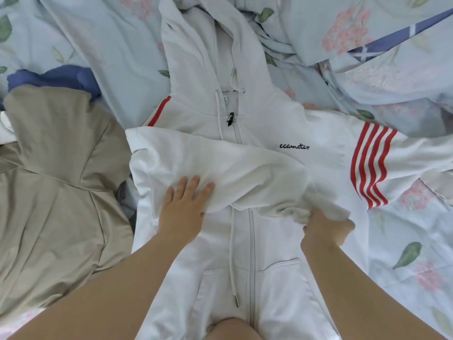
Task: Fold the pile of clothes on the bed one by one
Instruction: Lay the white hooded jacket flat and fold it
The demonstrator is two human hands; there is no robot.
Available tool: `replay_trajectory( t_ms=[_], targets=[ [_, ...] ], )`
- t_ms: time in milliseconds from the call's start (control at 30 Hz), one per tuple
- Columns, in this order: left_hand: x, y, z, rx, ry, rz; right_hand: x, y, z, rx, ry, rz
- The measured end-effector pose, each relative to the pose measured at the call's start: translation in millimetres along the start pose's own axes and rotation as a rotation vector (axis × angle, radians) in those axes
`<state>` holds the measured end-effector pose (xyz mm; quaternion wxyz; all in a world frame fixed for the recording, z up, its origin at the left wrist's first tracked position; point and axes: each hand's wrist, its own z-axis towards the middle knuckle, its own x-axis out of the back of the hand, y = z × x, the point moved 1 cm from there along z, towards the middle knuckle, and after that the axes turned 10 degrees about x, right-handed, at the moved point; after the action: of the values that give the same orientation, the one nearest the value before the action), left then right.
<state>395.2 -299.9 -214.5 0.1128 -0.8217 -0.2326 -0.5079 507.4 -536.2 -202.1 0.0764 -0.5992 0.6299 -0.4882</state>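
A white zip-up hoodie [267, 241] with red stripes lies face up on the bed, hood pointing away from me. Its left sleeve [220, 165] is folded across the chest. My left hand [183, 204] lies flat on that folded sleeve with straight fingers. My right hand [323, 229] grips the sleeve's cuff end near the zipper's right side, fingers curled into the fabric. The other sleeve, with red stripes [370, 165], stretches out to the right.
A beige garment [54, 182] lies crumpled at the left, touching the hoodie's edge. A blue cloth [51, 77] peeks out behind it. The floral light-blue bedding [404, 241] surrounds everything, bunched up at the top right. My knee [232, 330] shows at the bottom.
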Motion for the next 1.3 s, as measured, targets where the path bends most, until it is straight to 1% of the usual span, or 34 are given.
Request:
replay_trajectory(
  t_ms=[33,100,133,167,200,233,300,333,367,400,533,700,767,833,967,1067,1133,1167,1200,1233,1267,1300],
  targets=[
    [-1,-3,-1,0.001,0.034,-0.028,5,-13,5,0.120,0.112,0.017],
    [6,-1,-6,0.035,0.025,-0.048,21,-40,15,0.258,0.224,0.042],
    [7,0,-8,0.071,-0.017,-0.072,31,-48,23,0.251,0.257,0.081],
    [8,1,-9,0.094,-0.039,-0.084,40,-49,32,0.183,0.270,0.140],
    [10,3,-12,0.113,-0.061,-0.095,46,-45,39,0.082,0.249,0.195],
    [12,7,-16,0.123,-0.082,-0.106,49,-42,40,-0.009,0.188,0.249],
    [11,17,-23,0.117,-0.094,-0.093,44,-26,39,-0.174,-0.019,0.305],
    [11,23,-25,0.107,-0.100,-0.072,39,-20,33,-0.242,-0.121,0.296],
    [11,31,-26,0.097,-0.113,-0.055,35,-12,34,-0.276,-0.193,0.275],
    [9,38,-25,0.099,-0.128,-0.054,31,-9,35,-0.282,-0.232,0.241],
    [-7,59,-8,0.179,-0.227,-0.069,18,-1,56,-0.285,-0.272,0.162],
    [-25,68,-2,0.223,-0.194,-0.028,11,8,71,-0.305,-0.361,0.145],
    [-26,66,1,0.219,-0.190,-0.019,11,8,72,-0.300,-0.356,0.136],
    [-23,64,3,0.222,-0.219,-0.021,13,7,71,-0.291,-0.364,0.148],
    [-14,67,5,0.239,-0.319,-0.021,23,-1,70,-0.339,-0.415,0.168],
    [-2,79,6,0.341,-0.390,-0.077,44,-8,77,-0.437,-0.498,0.235],
    [1,99,3,0.410,-0.310,-0.119,67,-11,90,-0.429,-0.583,0.187],
    [-1,113,2,0.417,-0.222,-0.135,78,-15,101,-0.367,-0.551,0.145],
    [-2,130,0,0.388,-0.131,-0.138,87,-20,113,-0.288,-0.452,0.116],
    [-2,149,0,0.315,-0.062,-0.137,96,-24,128,-0.222,-0.323,0.117],
    [-3,168,2,0.206,-0.018,-0.132,103,-30,142,-0.169,-0.194,0.145],
    [-1,187,5,0.093,0.005,-0.118,106,-39,156,-0.122,-0.121,0.196]
  ],
)
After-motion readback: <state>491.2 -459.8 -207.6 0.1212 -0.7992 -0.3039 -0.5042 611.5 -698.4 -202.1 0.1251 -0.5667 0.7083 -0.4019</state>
